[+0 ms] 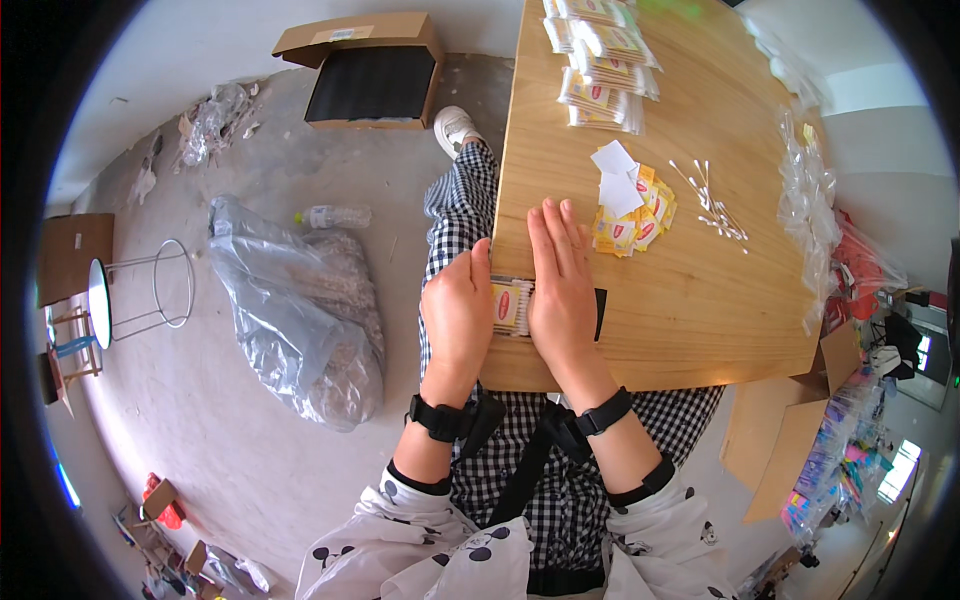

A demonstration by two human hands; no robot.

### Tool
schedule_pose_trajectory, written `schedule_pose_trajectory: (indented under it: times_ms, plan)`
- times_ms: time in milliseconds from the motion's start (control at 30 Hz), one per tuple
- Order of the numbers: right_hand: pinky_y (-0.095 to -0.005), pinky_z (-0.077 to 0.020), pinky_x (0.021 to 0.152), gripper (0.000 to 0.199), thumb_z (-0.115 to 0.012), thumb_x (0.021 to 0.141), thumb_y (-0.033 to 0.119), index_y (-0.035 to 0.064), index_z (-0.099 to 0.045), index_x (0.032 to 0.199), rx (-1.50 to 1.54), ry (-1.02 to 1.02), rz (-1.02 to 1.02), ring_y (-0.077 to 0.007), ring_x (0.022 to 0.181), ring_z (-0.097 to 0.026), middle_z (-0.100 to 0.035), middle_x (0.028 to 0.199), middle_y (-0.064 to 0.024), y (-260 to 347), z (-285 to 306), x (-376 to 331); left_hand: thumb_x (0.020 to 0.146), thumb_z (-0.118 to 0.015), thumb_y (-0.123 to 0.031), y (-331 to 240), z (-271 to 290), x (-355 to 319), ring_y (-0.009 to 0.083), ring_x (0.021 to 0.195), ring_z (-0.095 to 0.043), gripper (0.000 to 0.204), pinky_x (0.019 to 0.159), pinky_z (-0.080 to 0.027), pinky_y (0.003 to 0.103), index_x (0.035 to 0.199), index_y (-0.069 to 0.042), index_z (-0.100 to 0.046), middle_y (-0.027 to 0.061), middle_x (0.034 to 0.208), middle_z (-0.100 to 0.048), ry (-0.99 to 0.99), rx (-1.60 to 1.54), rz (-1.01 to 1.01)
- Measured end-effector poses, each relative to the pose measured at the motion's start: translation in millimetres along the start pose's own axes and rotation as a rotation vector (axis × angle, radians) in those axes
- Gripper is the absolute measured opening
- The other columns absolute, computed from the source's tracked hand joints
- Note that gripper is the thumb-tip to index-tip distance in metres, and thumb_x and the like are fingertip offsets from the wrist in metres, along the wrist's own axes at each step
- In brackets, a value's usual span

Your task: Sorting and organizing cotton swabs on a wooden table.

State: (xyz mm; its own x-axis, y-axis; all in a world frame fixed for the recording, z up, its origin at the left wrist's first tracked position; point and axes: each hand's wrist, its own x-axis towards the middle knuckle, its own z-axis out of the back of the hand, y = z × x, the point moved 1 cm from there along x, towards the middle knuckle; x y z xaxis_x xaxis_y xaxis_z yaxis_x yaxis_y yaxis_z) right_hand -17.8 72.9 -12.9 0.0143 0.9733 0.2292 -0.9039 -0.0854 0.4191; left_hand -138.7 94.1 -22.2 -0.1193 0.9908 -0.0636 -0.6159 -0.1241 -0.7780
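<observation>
Head view, looking straight down: both hands are on a small packet (509, 306) at the near left edge of the bench (700, 300). Left hand (458, 315) curls round the packet's left end, its grip closed against that side, thumb up along the bench edge. Right hand (560, 290) lies flat, fingers straight and together, palm pressing down on the packet's right part; that grip is open, nothing clamped in it. Something dark (599, 313) peeks out beside the right palm, and I can't tell what it is.

Just beyond the right fingertips sits a loose pile of yellow labels (640, 222) with white slips (616, 180) on top, and cotton swabs (712, 205) are scattered near them. Finished packs (600, 60) are stacked at the far end. Clear bags (810, 200) run along the right edge. A big plastic sack (300, 300) slumps on the floor to the left.

To do this well, I'd say: keep the flat palm even so the contents stay level, hold the left end square against the bench edge, and don't let the packet slide off that near corner.
</observation>
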Motion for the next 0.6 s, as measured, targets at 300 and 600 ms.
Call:
schedule_pose_trajectory:
  times_ms: [300,600]
  plan:
    - [-0.0473,-0.0309,0.115,0.049,-0.05,0.096,0.008,-0.0022,-0.041,0.143,0.366,-0.09,0.016,-0.0387,0.141,-0.035,-0.042,0.148,-0.0206,18,-12,5,0.099,-0.057,-0.028,-2,-3,-4,0.0387,0.049,-0.055,0.043,0.047,-0.044,0.045,0.064,-0.003,-0.056,0.0202,0.058,-0.057,-0.051,0.074,-0.061]
    - [-0.043,-0.0202,0.12,0.057,-0.039,0.105,0.035,-0.0024,-0.032,0.149,0.998,-0.182,-0.191,-0.0299,0.147,-0.027,-0.034,0.154,-0.0184,9,4,-4,0.102,-0.052,-0.034,8,14,5,0.029,0.05,-0.047,0.044,0.051,-0.04,0.042,0.075,0.001,-0.056,0.0161,0.058,-0.053,0.111,-0.175,0.061]
